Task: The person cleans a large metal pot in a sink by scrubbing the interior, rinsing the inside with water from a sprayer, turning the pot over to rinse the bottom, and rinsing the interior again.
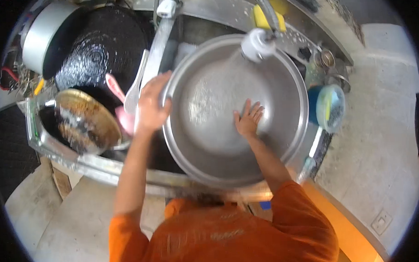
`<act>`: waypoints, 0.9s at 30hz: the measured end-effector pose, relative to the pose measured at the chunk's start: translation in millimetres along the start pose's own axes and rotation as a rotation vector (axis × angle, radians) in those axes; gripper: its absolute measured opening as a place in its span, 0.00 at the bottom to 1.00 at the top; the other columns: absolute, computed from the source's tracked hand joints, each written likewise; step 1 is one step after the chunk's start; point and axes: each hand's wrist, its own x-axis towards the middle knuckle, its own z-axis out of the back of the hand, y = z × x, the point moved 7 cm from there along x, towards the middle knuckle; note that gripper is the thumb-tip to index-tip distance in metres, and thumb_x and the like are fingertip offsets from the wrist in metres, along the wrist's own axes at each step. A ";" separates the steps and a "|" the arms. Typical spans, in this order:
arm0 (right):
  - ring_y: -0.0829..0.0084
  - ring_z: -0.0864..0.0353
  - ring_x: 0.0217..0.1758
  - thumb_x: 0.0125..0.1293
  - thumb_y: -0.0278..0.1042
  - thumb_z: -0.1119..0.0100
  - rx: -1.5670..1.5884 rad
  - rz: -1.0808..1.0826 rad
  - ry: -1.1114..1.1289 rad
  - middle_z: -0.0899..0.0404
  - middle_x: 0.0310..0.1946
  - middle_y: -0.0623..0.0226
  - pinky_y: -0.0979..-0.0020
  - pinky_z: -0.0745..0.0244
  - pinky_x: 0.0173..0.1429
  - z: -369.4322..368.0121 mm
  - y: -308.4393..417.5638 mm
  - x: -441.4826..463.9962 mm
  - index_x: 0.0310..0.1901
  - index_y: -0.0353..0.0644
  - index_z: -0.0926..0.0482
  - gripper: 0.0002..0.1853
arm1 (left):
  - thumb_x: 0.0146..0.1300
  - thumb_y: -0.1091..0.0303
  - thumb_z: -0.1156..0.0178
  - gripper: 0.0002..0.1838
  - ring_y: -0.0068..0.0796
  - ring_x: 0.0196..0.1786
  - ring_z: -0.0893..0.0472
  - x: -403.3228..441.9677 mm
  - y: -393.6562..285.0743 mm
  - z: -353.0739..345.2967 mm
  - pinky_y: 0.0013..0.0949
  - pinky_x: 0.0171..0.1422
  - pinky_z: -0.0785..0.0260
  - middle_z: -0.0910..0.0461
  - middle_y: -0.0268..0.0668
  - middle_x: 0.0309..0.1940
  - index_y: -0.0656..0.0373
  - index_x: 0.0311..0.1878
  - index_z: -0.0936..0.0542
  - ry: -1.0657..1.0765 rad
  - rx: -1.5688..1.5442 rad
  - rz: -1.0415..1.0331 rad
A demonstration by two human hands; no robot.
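Note:
A large round metal basin [210, 145] sits over the right side of the sink. My left hand [153, 103] is wrapped round the basin's left rim, with the thumb on the inner side. Inside the basin, my right hand [249, 120] lies with its fingers spread near the bottom, right of centre, and holds nothing. Above the basin's upper right hangs a white faucet head [258, 44], and a faint spray comes from it toward the basin.
Left of the basin are a large black pan [105, 47], a grey pot [47, 39], a stained lid [87, 121] and a white ladle [133, 94]. At right stands a blue container [328, 109]; a yellow sponge [262, 19] lies behind the faucet.

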 end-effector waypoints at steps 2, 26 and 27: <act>0.40 0.57 0.75 0.68 0.54 0.54 -0.029 -0.011 -0.424 0.49 0.69 0.36 0.43 0.60 0.74 -14.8 24.3 72.8 0.71 0.35 0.48 0.39 | 0.46 0.73 0.44 0.30 0.48 0.63 0.28 2.1 1.1 0.3 0.44 0.70 0.40 0.24 0.42 0.58 0.57 0.59 0.24 0.007 0.034 -0.006; 0.64 0.37 0.69 0.60 0.44 0.44 0.038 1.055 0.067 0.28 0.59 0.60 0.54 0.43 0.71 -29.4 76.2 18.0 0.65 0.45 0.33 0.30 | 0.43 0.71 0.43 0.29 0.53 0.57 0.25 0.0 11.6 3.7 0.44 0.66 0.36 0.22 0.51 0.54 0.52 0.55 0.19 -0.038 -0.098 0.114; 0.64 0.39 0.70 0.66 0.46 0.51 -0.122 0.813 -0.080 0.32 0.63 0.56 0.57 0.48 0.73 7.6 32.8 51.3 0.65 0.36 0.37 0.31 | 0.43 0.70 0.44 0.28 0.53 0.56 0.25 -1.3 13.9 1.6 0.45 0.66 0.36 0.22 0.51 0.54 0.50 0.54 0.19 -0.049 -0.081 0.127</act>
